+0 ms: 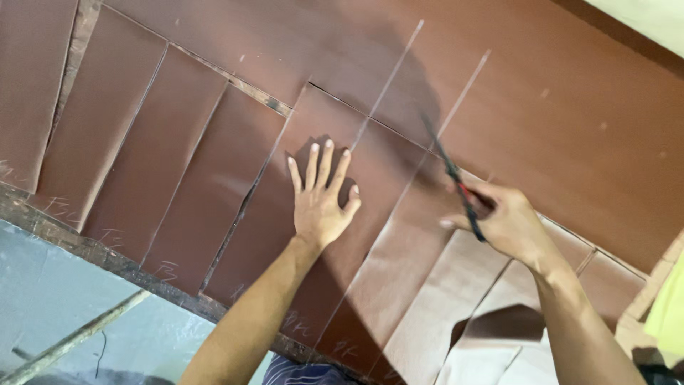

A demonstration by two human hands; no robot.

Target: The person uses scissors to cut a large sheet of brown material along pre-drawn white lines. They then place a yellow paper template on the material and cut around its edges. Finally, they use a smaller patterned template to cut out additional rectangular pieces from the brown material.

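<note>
My left hand (320, 196) lies flat, fingers spread, pressing on a brown sheet piece (335, 242) marked with thin scored lines. To its right, my right hand (502, 221) grips a thin dark blade-like cutting tool (449, 167) with a red band. The tool's tip points up and left along a scored line on the large brown sheet (541, 107). Several cut brown strips (157, 150) lie side by side at the left, with chalk marks near their lower ends.
A rough wooden edge (107, 257) runs under the strips' lower ends. Below it is grey floor (50, 292) with a wooden stick (78, 335) lying across. Pale cut pieces (456, 314) overlap at the lower right. A yellow object (670, 314) sits at the right edge.
</note>
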